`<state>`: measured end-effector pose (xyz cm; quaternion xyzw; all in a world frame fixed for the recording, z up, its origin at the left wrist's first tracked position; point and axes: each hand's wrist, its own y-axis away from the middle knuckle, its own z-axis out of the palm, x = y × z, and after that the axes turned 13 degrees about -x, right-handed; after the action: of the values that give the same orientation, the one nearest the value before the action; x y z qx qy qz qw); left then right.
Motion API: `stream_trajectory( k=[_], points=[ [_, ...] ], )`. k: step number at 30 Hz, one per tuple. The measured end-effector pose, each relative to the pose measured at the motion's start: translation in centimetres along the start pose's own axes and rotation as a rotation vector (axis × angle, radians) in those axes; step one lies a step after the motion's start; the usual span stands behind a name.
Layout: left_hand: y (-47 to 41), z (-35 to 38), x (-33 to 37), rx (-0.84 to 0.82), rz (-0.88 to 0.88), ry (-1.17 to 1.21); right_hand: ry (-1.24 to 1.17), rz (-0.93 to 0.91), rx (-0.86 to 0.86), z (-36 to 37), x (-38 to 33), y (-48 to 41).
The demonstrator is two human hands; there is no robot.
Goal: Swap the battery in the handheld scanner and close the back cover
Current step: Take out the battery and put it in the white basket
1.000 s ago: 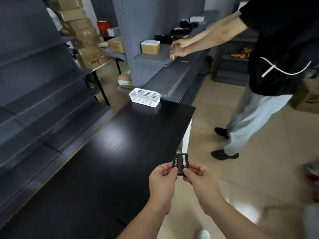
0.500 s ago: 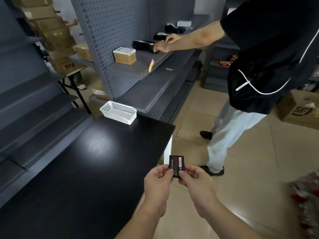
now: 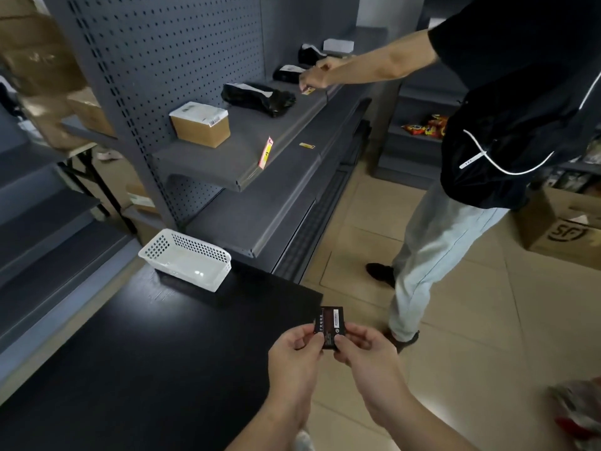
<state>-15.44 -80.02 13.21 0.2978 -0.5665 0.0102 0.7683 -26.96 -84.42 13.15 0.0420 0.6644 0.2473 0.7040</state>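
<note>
Battery [image 3: 328,327] is shown pinched by its lower edges between the left hand [image 3: 294,359] and right hand [image 3: 367,356], label up, just past the black table [image 3: 136,369] corner. No scanner is seen. Terminal orientation is best checked before insertion; a firm edge grip is advised over the tiled floor [image 3: 455,336].

Bystander's hand [image 3: 312,76] further along the shelf [image 3: 240,154] than before — white basket [image 3: 185,258] nearer, lower-left.
</note>
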Motion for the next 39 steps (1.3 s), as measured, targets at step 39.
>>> stream_trajectory(
  k=[39],
  points=[
    [-28.8, -18.4, 6.0, 0.852, -0.218, 0.296, 0.752, 0.277, -0.824, 28.7, 1.5, -36.5]
  ],
)
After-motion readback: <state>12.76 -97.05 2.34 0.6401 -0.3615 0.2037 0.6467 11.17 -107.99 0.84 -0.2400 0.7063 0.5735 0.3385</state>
